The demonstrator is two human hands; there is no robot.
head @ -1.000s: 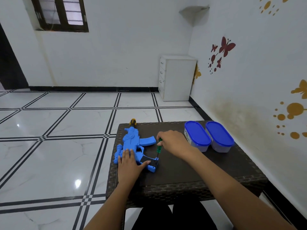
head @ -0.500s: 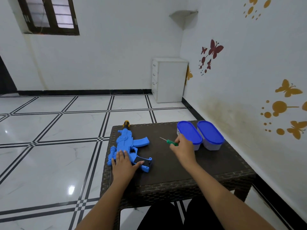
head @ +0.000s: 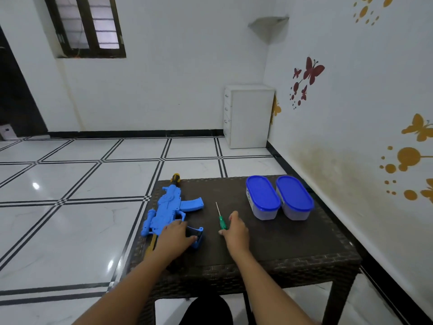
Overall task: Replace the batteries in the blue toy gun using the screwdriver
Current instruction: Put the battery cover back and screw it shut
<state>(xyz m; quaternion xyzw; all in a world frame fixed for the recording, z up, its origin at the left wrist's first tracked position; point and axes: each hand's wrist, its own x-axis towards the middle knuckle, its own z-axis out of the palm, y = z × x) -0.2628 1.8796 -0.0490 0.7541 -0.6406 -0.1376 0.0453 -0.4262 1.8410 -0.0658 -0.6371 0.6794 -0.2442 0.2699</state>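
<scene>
The blue toy gun (head: 169, 208) lies along the left side of the dark wicker table (head: 269, 245), its orange-tipped muzzle pointing away from me. My left hand (head: 175, 238) rests flat on the gun's rear part near the grip, fingers spread. A screwdriver (head: 222, 220) with a green handle and thin shaft lies on the table to the right of the gun. My right hand (head: 235, 232) sits just right of it, thumb and a fingertip at the handle, which shows in full.
Two clear containers with blue lids (head: 262, 198) (head: 294, 198) stand side by side at the table's far right. A wall runs close along the right. Tiled floor lies to the left, with a white drawer unit (head: 248, 116) in the far corner.
My right hand drew the screwdriver away from the gun, carried it to the right, then lowered it onto the table. My left hand stayed on the gun.
</scene>
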